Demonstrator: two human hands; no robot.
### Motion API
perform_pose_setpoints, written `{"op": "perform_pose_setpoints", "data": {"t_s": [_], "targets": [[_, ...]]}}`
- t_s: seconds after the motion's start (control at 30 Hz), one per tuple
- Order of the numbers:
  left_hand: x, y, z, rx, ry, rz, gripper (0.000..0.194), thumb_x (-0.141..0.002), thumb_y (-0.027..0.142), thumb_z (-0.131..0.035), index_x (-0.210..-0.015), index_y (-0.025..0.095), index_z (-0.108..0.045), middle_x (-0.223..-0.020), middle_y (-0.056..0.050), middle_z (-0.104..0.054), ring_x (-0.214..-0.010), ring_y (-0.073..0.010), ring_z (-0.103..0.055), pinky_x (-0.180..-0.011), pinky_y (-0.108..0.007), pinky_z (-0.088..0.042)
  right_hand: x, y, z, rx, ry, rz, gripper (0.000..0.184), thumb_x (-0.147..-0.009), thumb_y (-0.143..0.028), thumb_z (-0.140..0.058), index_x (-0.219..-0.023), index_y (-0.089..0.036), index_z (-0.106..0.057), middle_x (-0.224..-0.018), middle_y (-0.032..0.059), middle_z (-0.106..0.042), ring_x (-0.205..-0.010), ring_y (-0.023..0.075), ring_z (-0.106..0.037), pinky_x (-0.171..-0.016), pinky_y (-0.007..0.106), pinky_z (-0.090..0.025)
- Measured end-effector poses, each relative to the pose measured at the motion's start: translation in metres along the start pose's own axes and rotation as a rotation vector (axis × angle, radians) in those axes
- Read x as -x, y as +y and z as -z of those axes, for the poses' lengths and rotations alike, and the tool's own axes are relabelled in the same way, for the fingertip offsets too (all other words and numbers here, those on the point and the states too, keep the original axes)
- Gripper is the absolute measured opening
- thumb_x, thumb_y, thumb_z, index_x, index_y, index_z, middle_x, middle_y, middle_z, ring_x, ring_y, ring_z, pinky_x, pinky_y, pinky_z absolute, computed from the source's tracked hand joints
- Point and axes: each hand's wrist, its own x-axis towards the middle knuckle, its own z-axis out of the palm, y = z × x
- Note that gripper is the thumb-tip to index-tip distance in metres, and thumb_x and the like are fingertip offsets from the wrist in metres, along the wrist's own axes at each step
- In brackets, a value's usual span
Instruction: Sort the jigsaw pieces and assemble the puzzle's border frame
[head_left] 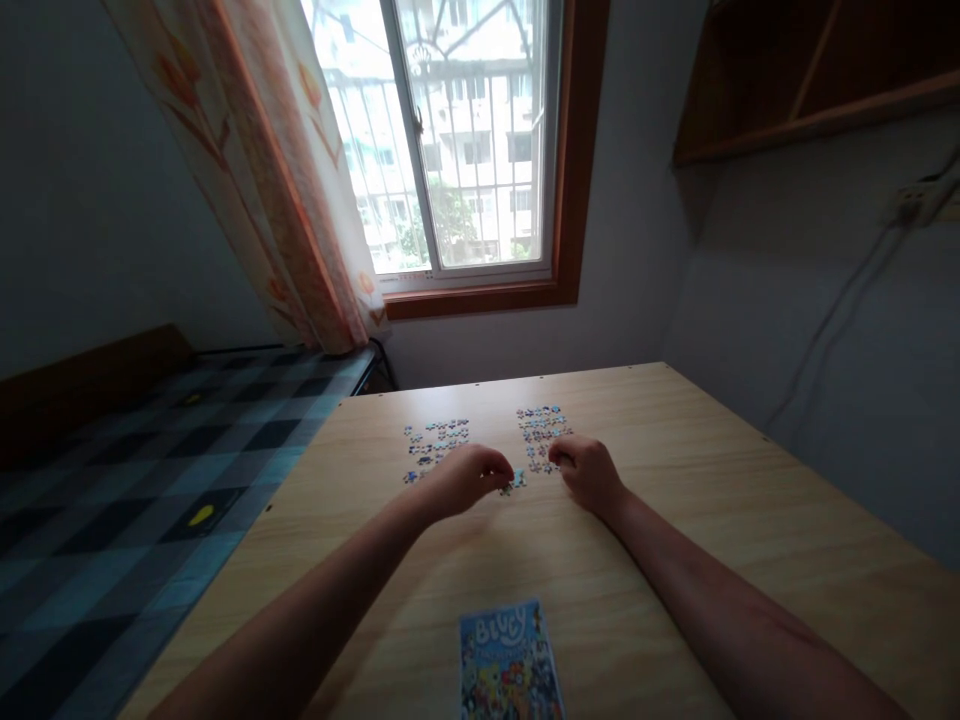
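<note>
My left hand (466, 482) reaches over the wooden table, its thumb and fingers pinched down at a small group of jigsaw puzzle pieces (519, 479). The fingertips touch that group, and a piece appears to be between them. My right hand (591, 472) is curled closed at the lower edge of the right-hand rows of puzzle pieces (541, 425); whatever its fingers hold is hidden. More puzzle pieces (450, 433) lie in loose rows on the left, partly covered by my left hand. Near me lies a picture sheet (510, 662) lettered "BLUEY".
The light wooden table (720, 520) reaches toward a wall and a window (480, 150). A bed with a checked cover (142, 490) stands at the left beneath a flowered curtain (300, 200). A wooden shelf (817, 120) hangs at upper right, near a socket with a cable.
</note>
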Motion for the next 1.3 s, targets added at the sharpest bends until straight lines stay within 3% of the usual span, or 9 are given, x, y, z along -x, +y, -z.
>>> {"op": "perform_pose_setpoints", "data": {"t_s": [0.2,0.6,0.87,1.07,1.17,1.3], "targets": [[-0.011,0.003,-0.025,-0.126,0.005,-0.110,0.020,-0.086,0.016,-0.063,-0.088,0.026,-0.080,-0.087,-0.001,-0.078,-0.082,-0.0175,-0.067,-0.082,-0.028,-0.048,0.000,-0.007,0.003,0.058,-0.033,0.056,0.026,-0.074,-0.005,-0.048,-0.069,-0.022,-0.067,-0.073,0.0021,-0.071,-0.072,0.0176,-0.062,-0.070,0.026,-0.040],[-0.033,-0.021,-0.035,-0.233,0.032,-0.221,0.016,-0.088,0.019,-0.065,-0.092,0.026,-0.079,-0.090,0.000,-0.079,-0.088,-0.0189,-0.066,-0.084,-0.031,-0.051,-0.003,-0.002,0.001,0.052,-0.024,0.068,0.024,-0.076,-0.006,-0.051,-0.070,-0.022,-0.068,-0.073,0.0014,-0.072,-0.071,0.0170,-0.064,-0.070,0.026,-0.042],[-0.019,-0.028,-0.029,-0.242,0.250,-0.202,0.015,-0.092,0.019,-0.064,-0.093,0.024,-0.078,-0.095,-0.003,-0.077,-0.090,-0.0196,-0.065,-0.086,-0.035,-0.052,-0.003,-0.004,0.002,0.055,-0.004,0.117,0.027,-0.076,-0.002,-0.052,-0.071,-0.023,-0.070,-0.074,0.0017,-0.072,-0.074,0.0190,-0.064,-0.072,0.030,-0.046],[0.006,-0.024,-0.045,-0.274,0.351,-0.234,0.017,-0.093,0.021,-0.062,-0.098,0.023,-0.078,-0.099,-0.005,-0.075,-0.093,-0.0212,-0.063,-0.088,-0.038,-0.052,-0.005,-0.010,-0.002,0.105,-0.059,0.312,0.035,-0.074,-0.001,-0.056,-0.084,-0.026,-0.078,-0.099,0.0034,-0.075,-0.102,0.0245,-0.061,-0.095,0.042,-0.046],[0.009,-0.023,-0.053,-0.298,0.356,-0.253,0.016,-0.093,0.027,-0.063,-0.100,0.023,-0.077,-0.100,-0.005,-0.074,-0.093,-0.0218,-0.062,-0.088,-0.040,-0.053,-0.003,-0.013,-0.001,0.152,-0.109,0.339,0.033,-0.074,-0.006,-0.061,-0.092,-0.027,-0.080,-0.118,0.0046,-0.072,-0.120,0.0287,-0.055,-0.105,0.049,-0.040],[0.006,-0.025,-0.057,-0.348,0.355,-0.273,0.022,-0.093,0.034,-0.063,-0.105,0.022,-0.076,-0.105,-0.006,-0.074,-0.097,-0.0234,-0.061,-0.090,-0.042,-0.052,-0.001,-0.013,0.003,0.189,-0.131,0.324,0.022,-0.083,-0.018,-0.064,-0.094,-0.027,-0.080,-0.128,0.0054,-0.069,-0.131,0.0304,-0.050,-0.114,0.056,-0.031]]}}
